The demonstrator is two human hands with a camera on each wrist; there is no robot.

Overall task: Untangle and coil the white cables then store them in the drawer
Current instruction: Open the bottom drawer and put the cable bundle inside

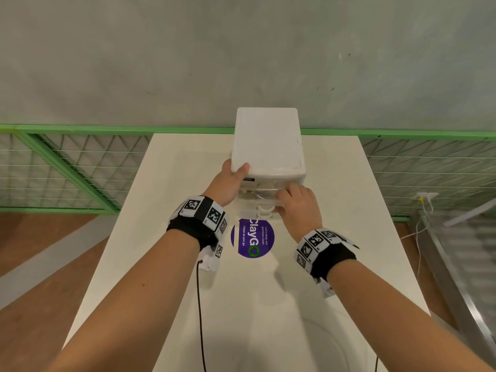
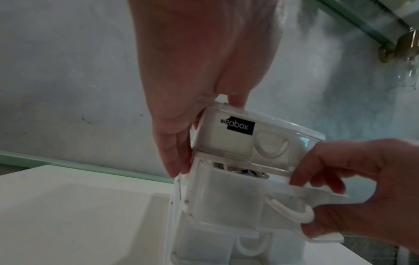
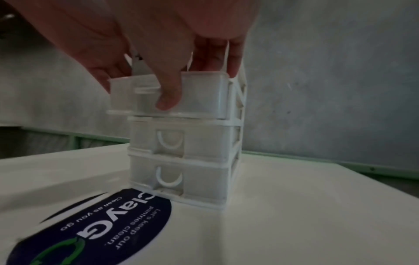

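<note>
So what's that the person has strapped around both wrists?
Each bare forearm has a black fabric band around the wrist, carrying white blocks printed with black-and-white square code markers: one on the left wrist, one on the right wrist. A thin black cable hangs from the left unit. No sleeves, gloves or rings are visible.

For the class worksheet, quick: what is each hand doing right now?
Left hand: grips the top left corner of the drawer unit, steadying it.
Right hand: fingers curled over the front of the second drawer, which sticks out a little.
</note>
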